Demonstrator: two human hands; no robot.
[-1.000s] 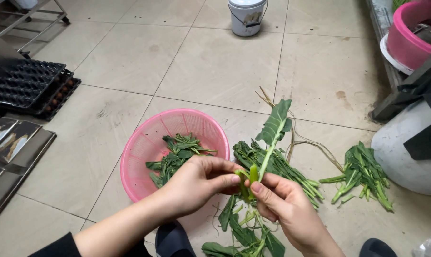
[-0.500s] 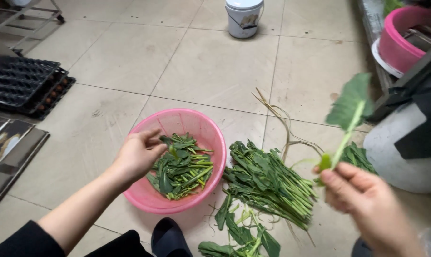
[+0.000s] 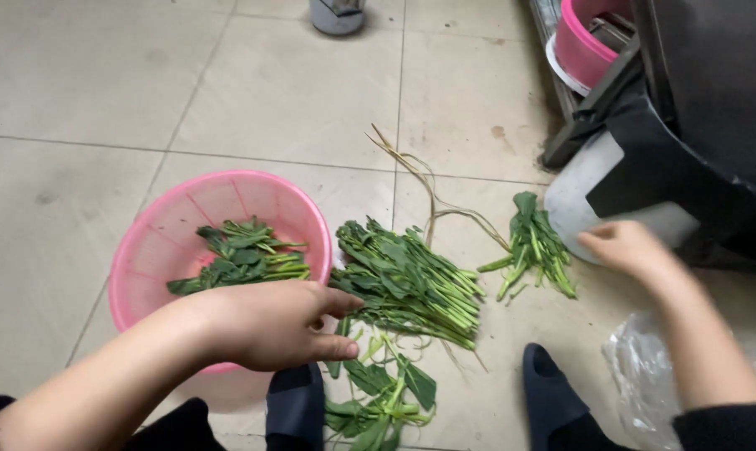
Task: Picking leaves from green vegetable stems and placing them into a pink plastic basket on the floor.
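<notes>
My left hand (image 3: 278, 321) hovers over the front rim of a pink basket (image 3: 144, 242), fingers loose and apart, holding nothing. Its fingertips point at the big pile of leafy green stems (image 3: 411, 284) on the floor tiles. Trimmed greens (image 3: 240, 259) lie inside the basket. My right hand (image 3: 624, 246) is blurred and sits just right of a small bunch of greens (image 3: 532, 242); I see nothing in it. Torn leaves and stem scraps (image 3: 382, 401) lie near my feet.
Dry pale stalks (image 3: 428, 184) trail behind the piles. A white container (image 3: 578, 200) under a dark frame stands at the right, a pink basin (image 3: 586, 50) behind it. A grey bucket (image 3: 336, 12) is at the top edge, a clear plastic bag (image 3: 645, 376) at lower right.
My right hand no longer holds the leafy stem and has dropped low beside the small bunch. My left hand has moved from the basket toward the big pile. The view has shifted right.
</notes>
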